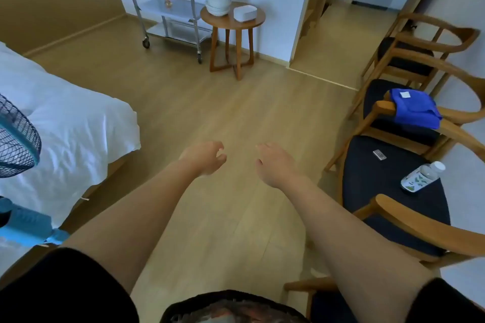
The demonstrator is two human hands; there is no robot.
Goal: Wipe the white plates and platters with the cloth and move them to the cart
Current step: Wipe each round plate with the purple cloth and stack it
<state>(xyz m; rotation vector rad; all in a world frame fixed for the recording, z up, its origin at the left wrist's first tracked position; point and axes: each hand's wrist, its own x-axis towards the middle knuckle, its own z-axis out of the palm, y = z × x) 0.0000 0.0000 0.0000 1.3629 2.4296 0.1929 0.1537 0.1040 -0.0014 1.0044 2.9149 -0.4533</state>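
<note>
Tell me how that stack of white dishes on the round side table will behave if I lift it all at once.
The stack of white dishes looks like glazed ceramic, so probably heavy and breakable. It leans unevenly, so pieces may slide or tip when lifted. It sits near the edge of the round table, so a push could send it off.

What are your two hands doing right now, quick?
Left hand: open, fingers loosely curled, holding nothing, out over the floor.
Right hand: open, relaxed, holding nothing.

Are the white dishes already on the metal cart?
No, the white dishes are stacked on the round wooden table beside the cart.
</note>
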